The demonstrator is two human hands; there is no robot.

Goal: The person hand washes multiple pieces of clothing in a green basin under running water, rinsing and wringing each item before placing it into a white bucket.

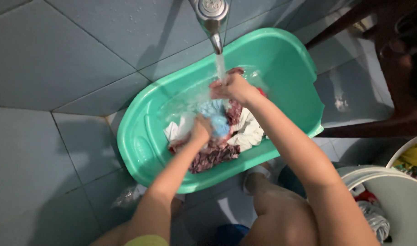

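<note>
Bare knee (pixel 281 214) at 6 o'clock; white bucket (pixel 399 200) at 4. Left hand (pixel 201 130) grips a blue cloth (pixel 217 119); right hand (pixel 231 86), curled, meets tap (pixel 211 18) water over a smooth green plastic tub (pixel 290 59).

Under both hands sits an oval mint-green plastic tub (pixel 286 68). Just beside the left hand (pixel 200 130) lies a pale blue cloth (pixel 217 119); below it, a maroon-and-white patterned fabric (pixel 213 157). Below the right hand (pixel 231 87) lies a plain white garment (pixel 249 132). Grey-blue floor tiles (pixel 58 68) surround them, and a white plastic bucket (pixel 399 196) stands to the right.
</note>
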